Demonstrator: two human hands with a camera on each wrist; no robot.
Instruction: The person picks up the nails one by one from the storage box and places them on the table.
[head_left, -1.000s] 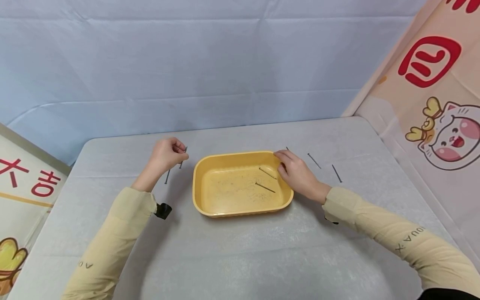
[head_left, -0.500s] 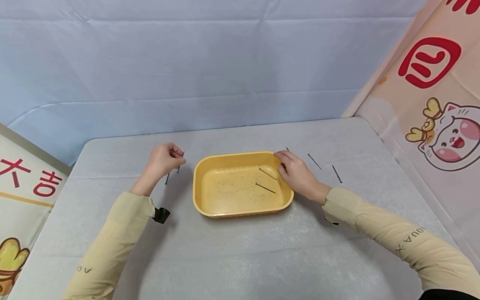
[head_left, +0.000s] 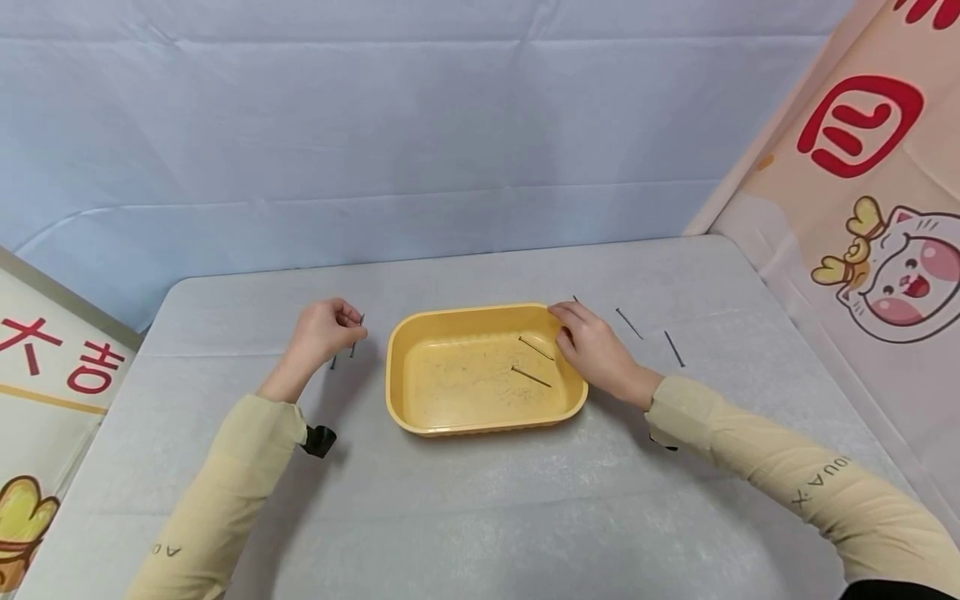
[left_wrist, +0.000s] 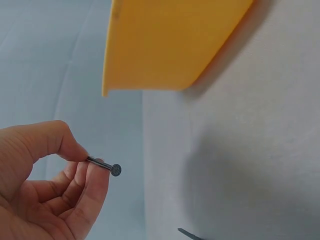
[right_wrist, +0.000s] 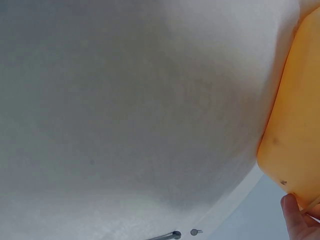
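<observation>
My left hand (head_left: 322, 329) pinches a grey steel nail (left_wrist: 104, 164) between thumb and fingertips, its flat head pointing away from the fingers in the left wrist view. The hand is in the air left of a yellow plastic tray (head_left: 480, 430). Below it another nail (head_left: 333, 363) lies on the table, partly hidden by the hand. Two nails, a farther nail (head_left: 536, 347) and a nearer nail (head_left: 531, 377), lie in the tray's right half. At the tray's far right corner, my right hand (head_left: 596, 346) holds the rim, with a finger (right_wrist: 291, 212) against the outer wall.
Right of the tray, one nail (head_left: 628, 322) and another nail (head_left: 674, 348) lie on the grey table (head_left: 480, 517). A third nail (head_left: 575, 297) shows only its end behind the right hand. A pale blue cloth backdrop (head_left: 450, 142) hangs behind, with printed banners at both sides.
My left hand has moved slightly toward the near side and left, carrying the nail. It now covers more of the nail lying below. The right hand and tray stay still.
</observation>
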